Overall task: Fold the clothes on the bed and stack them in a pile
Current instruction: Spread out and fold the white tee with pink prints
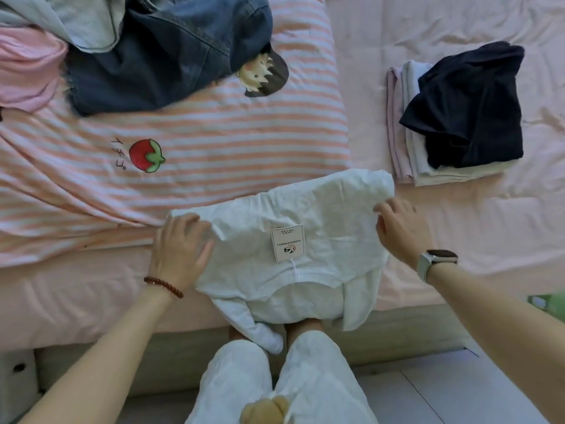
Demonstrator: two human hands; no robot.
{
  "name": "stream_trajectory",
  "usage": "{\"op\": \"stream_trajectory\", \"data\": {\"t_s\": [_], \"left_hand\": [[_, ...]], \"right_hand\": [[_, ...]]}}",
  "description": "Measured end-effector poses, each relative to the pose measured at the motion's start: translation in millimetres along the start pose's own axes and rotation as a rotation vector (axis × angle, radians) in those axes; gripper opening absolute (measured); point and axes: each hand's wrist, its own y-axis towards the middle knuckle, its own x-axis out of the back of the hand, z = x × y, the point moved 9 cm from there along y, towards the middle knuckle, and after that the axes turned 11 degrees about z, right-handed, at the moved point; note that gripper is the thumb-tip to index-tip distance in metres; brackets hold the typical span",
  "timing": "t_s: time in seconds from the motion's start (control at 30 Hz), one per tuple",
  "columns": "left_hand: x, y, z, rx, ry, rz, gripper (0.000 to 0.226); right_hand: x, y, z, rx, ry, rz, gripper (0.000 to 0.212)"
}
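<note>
A white garment (321, 209) with a paper tag (287, 246) lies at the bed's near edge, its sleeves hanging over the side. My left hand (179, 246) rests flat on its left edge with the fingers spread. My right hand (400, 231) touches its right edge, fingers curled on the fabric. A pile of folded clothes (452, 117) sits to the right on the pink sheet, a dark navy piece on top. Unfolded clothes lie at the far left: dark denim (159, 62), a grey-green piece (76, 19) and a pink one (27, 68).
A pink-and-white striped quilt (214, 142) with a strawberry print covers the bed's left part. The pink sheet (458, 224) is bare around the folded pile. The bed frame (397, 325) runs along the near edge. My legs in white trousers (275, 381) stand against it.
</note>
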Motion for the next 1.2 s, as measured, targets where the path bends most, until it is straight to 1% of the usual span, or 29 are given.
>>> {"op": "stream_trajectory", "data": {"t_s": [0.03, 0.07, 0.13, 0.17, 0.23, 0.3, 0.37, 0.4, 0.47, 0.53, 0.6, 0.67, 0.77, 0.83, 0.9, 0.97, 1.03, 1.07, 1.13, 1.2], "left_hand": [[5, 14, 9, 0.057, -0.008, -0.015, 0.035], [3, 30, 22, 0.13, -0.065, 0.026, 0.033], [-15, 53, 44, 0.246, -0.269, 0.219, 0.037], [-27, 61, 48, 0.251, -0.297, 0.326, 0.042], [-45, 65, 47, 0.209, -0.149, 0.495, 0.056], [-54, 66, 53, 0.185, -0.012, 0.593, 0.072], [-58, 65, 63, 0.187, -0.015, 0.614, 0.081], [-58, 65, 68, 0.203, -0.073, 0.606, 0.08], [-55, 64, 78, 0.26, -0.232, 0.589, 0.071], [-52, 62, 81, 0.275, -0.316, 0.592, 0.052], [-40, 61, 80, 0.237, -0.379, 0.545, 0.031], [-23, 53, 78, 0.216, -0.512, 0.489, 0.023], [10, 30, 73, 0.207, -0.627, 0.399, 0.004], [32, 16, 67, 0.188, -0.664, 0.365, 0.012], [59, 11, 63, 0.179, -0.669, 0.311, 0.02], [95, 19, 66, 0.179, -0.64, 0.185, 0.022], [138, 36, 73, 0.177, -0.556, 0.02, 0.009], [162, 46, 75, 0.172, -0.498, -0.074, 0.006], [202, 66, 79, 0.153, -0.419, -0.255, 0.01], [229, 80, 79, 0.133, -0.347, -0.401, 0.011]], "right_hand": [[16, 12, 2, 0.026, -0.003, -0.088, 0.023], [23, 26, 3, 0.03, -0.01, -0.091, 0.03], [18, 55, 3, 0.034, -0.027, 0.055, 0.042], [11, 66, 3, 0.047, -0.053, 0.14, 0.045], [-2, 82, 4, 0.059, -0.099, 0.263, 0.045], [-7, 92, 1, 0.021, -0.094, 0.318, 0.042], [-7, 98, -6, -0.04, -0.033, 0.324, 0.04], [-7, 99, -10, -0.069, 0.015, 0.33, 0.036], [-5, 98, -14, -0.111, 0.091, 0.339, 0.026], [-1, 93, -16, -0.13, 0.118, 0.328, 0.02], [7, 85, -18, -0.125, 0.126, 0.305, 0.017], [18, 74, -19, -0.113, 0.139, 0.27, 0.018], [45, 53, -15, -0.074, 0.174, 0.172, 0.019], [66, 40, -8, -0.027, 0.196, 0.112, 0.017], [90, 33, -1, 0.016, 0.166, 0.046, 0.014], [121, 37, 6, 0.041, 0.122, -0.039, 0.014], [160, 49, 16, 0.063, 0.114, -0.15, 0.016], [180, 58, 21, 0.076, 0.115, -0.208, 0.016], [217, 75, 30, 0.087, 0.129, -0.32, 0.017], [241, 89, 37, 0.085, 0.143, -0.396, 0.02]]}}
